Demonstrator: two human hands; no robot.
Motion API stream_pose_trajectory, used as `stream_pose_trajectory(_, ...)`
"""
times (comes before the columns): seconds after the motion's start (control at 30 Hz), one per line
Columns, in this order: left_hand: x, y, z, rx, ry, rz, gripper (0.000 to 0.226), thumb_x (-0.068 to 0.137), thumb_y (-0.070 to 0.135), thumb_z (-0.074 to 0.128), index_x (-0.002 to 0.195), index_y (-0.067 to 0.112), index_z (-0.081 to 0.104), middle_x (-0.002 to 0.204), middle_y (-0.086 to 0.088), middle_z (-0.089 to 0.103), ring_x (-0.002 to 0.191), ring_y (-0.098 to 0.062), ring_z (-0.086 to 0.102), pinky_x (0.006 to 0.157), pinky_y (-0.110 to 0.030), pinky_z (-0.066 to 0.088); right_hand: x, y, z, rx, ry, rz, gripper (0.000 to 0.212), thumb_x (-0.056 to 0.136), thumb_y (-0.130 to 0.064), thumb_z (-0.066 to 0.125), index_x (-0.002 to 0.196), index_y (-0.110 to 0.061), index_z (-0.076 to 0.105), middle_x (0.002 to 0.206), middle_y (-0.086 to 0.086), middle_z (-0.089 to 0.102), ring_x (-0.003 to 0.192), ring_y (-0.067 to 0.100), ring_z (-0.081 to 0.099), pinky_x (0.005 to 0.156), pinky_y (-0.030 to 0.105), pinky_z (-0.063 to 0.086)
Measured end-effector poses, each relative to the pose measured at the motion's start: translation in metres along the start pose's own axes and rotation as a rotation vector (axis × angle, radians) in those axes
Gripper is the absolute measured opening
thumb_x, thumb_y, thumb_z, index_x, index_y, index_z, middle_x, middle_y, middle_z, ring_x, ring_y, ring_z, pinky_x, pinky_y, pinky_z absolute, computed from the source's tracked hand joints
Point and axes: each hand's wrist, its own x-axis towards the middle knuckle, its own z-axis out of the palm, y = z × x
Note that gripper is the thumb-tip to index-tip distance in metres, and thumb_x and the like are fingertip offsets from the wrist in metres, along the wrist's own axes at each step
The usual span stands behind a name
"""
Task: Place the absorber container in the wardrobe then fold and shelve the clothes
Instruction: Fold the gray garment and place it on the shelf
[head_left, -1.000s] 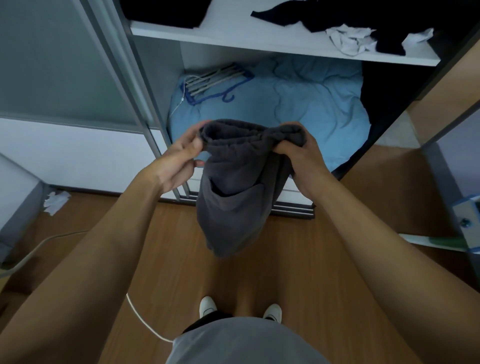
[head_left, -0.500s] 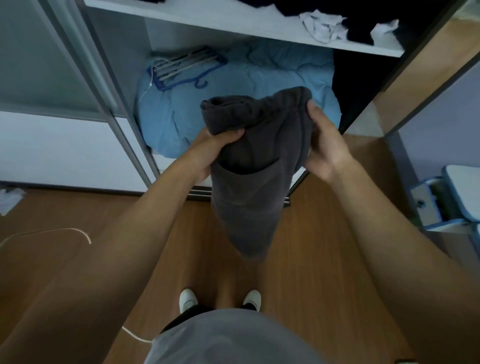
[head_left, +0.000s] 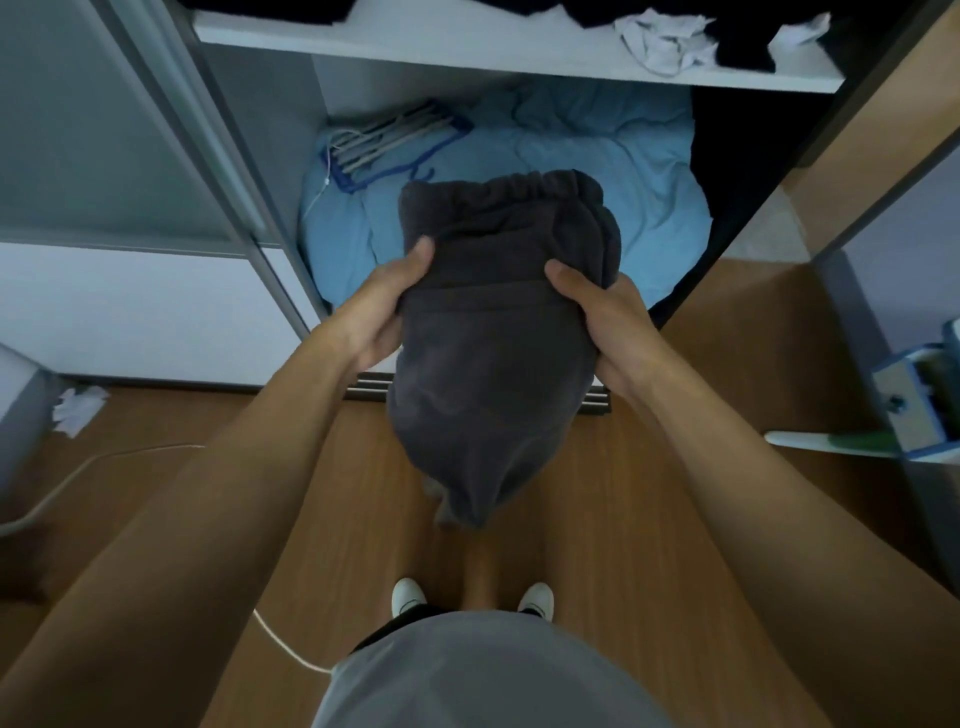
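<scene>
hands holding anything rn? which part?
Both grip the dark grey garment: left hand on its left edge, right hand on its right edge, just below the gathered waistband; lower end hangs free.

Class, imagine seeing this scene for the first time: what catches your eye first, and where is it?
The dark grey garment at centre stands out, gripped at its sides by the left hand and right hand, its lower end hanging above the floor. Behind it, a light blue duvet fills the wardrobe bottom, with hangers lying on its left part.
</scene>
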Motion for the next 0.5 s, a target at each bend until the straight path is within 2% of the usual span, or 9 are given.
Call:
stream_pose_trajectory(0.07, -0.016, -0.021, -0.009, -0.069, -0.111, -0.135, 0.071, 0.056, 0.061, 0.087, 0.114, 0.022, 0.073, 0.123, -0.002, 0.072, 0.116, -0.017, 0.067, 0.089, -0.028, 0.057, 0.000, -0.003, 0.006, 0.059, 0.010, 0.065, 0.040, 0.087, -0.029, 0.076, 0.120, -0.009, 0.066, 0.106, 0.004, 0.077, 0.097, 0.019, 0.074, 0.078, 0.030, 0.060)
stream_pose_trajectory(0.1, -0.022, -0.031, -0.008, -0.021, -0.132, -0.182, 0.072, 0.054, 0.058, 0.090, 0.114, 0.023, 0.070, 0.116, 0.003, 0.075, 0.109, -0.013, 0.070, 0.086, -0.027, 0.058, 0.000, -0.005, 0.010, 0.065, 0.025, 0.102, 0.039, 0.088, -0.026, 0.076, 0.120, -0.008, 0.066, 0.102, 0.004, 0.078, 0.092, 0.019, 0.075, 0.073, 0.030, 0.061)
stream_pose_trajectory(0.17, -0.024, -0.041, 0.003, 0.160, -0.092, -0.173, 0.055, 0.067, 0.042, 0.088, 0.113, 0.025, 0.064, 0.107, 0.008, 0.077, 0.100, -0.010, 0.072, 0.091, -0.031, 0.058, 0.003, -0.012, 0.014, 0.078, 0.074, 0.198, 0.034, 0.089, -0.020, 0.074, 0.117, -0.004, 0.067, 0.094, 0.008, 0.078, 0.082, 0.020, 0.076, 0.062, 0.028, 0.060)
stream_pose_trajectory(0.23, -0.020, -0.033, 0.017, 0.219, 0.030, -0.087, 0.037, 0.079, 0.027, 0.081, 0.113, 0.021, 0.067, 0.110, 0.002, 0.076, 0.104, -0.016, 0.072, 0.098, -0.036, 0.055, 0.006, -0.021, 0.009, 0.125, 0.074, 0.332, 0.030, 0.090, -0.020, 0.073, 0.115, -0.004, 0.069, 0.097, 0.012, 0.077, 0.080, 0.023, 0.076, 0.058, 0.031, 0.060)
stream_pose_trajectory(0.3, -0.016, -0.019, 0.026, 0.139, 0.087, -0.070, 0.033, 0.084, 0.019, 0.076, 0.116, 0.016, 0.068, 0.113, -0.007, 0.075, 0.107, -0.024, 0.071, 0.094, -0.036, 0.056, 0.006, -0.025, -0.007, 0.173, -0.002, 0.355, 0.033, 0.092, -0.030, 0.069, 0.117, -0.008, 0.071, 0.110, 0.011, 0.076, 0.094, 0.025, 0.075, 0.069, 0.035, 0.062)
stream_pose_trajectory(0.4, -0.016, -0.006, 0.031, 0.009, 0.101, -0.094, 0.039, 0.087, 0.017, 0.074, 0.123, 0.008, 0.065, 0.115, -0.015, 0.073, 0.107, -0.029, 0.071, 0.087, -0.038, 0.059, -0.001, -0.008, -0.029, 0.266, -0.155, 0.232, 0.047, 0.094, -0.044, 0.060, 0.130, -0.015, 0.063, 0.132, 0.007, 0.067, 0.122, 0.023, 0.063, 0.101, 0.039, 0.052)
stream_pose_trajectory(0.43, -0.017, -0.005, 0.033, -0.030, 0.103, -0.114, 0.042, 0.087, 0.017, 0.074, 0.126, 0.005, 0.064, 0.117, -0.017, 0.072, 0.109, -0.031, 0.070, 0.090, -0.041, 0.058, -0.008, 0.005, -0.029, 0.250, -0.180, 0.236, 0.048, 0.092, -0.045, 0.062, 0.130, -0.016, 0.061, 0.131, 0.005, 0.067, 0.122, 0.021, 0.063, 0.104, 0.038, 0.050)
stream_pose_trajectory(0.5, -0.017, -0.001, 0.037, -0.100, 0.071, -0.177, 0.044, 0.089, 0.021, 0.071, 0.127, 0.001, 0.063, 0.122, -0.020, 0.069, 0.113, -0.032, 0.068, 0.094, -0.043, 0.056, -0.021, 0.029, -0.019, 0.122, -0.215, 0.282, 0.055, 0.083, -0.042, 0.071, 0.130, -0.017, 0.059, 0.123, -0.001, 0.072, 0.114, 0.015, 0.068, 0.095, 0.031, 0.056)
